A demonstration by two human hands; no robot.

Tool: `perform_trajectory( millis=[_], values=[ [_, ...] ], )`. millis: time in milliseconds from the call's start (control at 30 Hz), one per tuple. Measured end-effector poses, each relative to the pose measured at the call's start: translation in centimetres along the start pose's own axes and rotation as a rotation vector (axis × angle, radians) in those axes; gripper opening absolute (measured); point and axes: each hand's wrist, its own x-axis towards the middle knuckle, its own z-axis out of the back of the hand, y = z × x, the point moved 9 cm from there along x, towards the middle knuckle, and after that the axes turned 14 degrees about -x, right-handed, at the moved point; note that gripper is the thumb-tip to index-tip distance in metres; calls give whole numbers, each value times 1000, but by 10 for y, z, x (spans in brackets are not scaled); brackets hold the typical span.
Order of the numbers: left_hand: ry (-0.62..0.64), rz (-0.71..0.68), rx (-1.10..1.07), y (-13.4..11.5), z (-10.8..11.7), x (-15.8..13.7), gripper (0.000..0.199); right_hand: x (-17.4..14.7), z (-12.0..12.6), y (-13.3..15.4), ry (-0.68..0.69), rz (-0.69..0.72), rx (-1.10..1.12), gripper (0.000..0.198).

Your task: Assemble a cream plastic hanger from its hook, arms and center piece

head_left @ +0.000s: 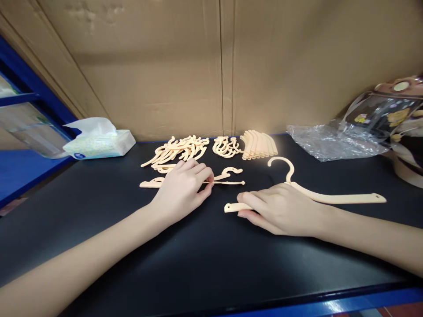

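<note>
My right hand (280, 209) is closed round one arm of a cream plastic clothes hanger (346, 198). Its hook points up and away, and the other arm stretches out to the right. The held arm's holed tip sticks out past my fingertips. To the left, my left hand (185, 189) pinches a thin cream rod (231, 182) with a small knob at its end. Under and beside that hand lie flat cream pieces with curled notches (153, 182), partly hidden by it. A similar notched piece (233, 171) shows just beyond the rod.
Along the back of the black table (158, 273) lie a heap of curved cream parts (183, 147), a cluster of cream hooks (226, 147) and a row of curved tubular pieces (259, 145). A tissue pack (102, 143) stands left; a clear plastic bag (333, 141) and a backpack (390, 110) are right.
</note>
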Motion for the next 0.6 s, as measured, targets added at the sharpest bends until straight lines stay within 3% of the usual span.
perform_trajectory(
  millis=[200, 467, 600],
  values=[
    [3, 10, -2, -1, 1, -1, 11, -1, 3, 1, -38, 23, 3, 27],
    [-23, 38, -68, -4, 5, -2, 12, -12, 42, 25, -321, 239, 88, 25],
    [-120, 4, -208, -16, 18, -4, 33, -16, 57, 37, -388, 326, 189, 30]
  ],
)
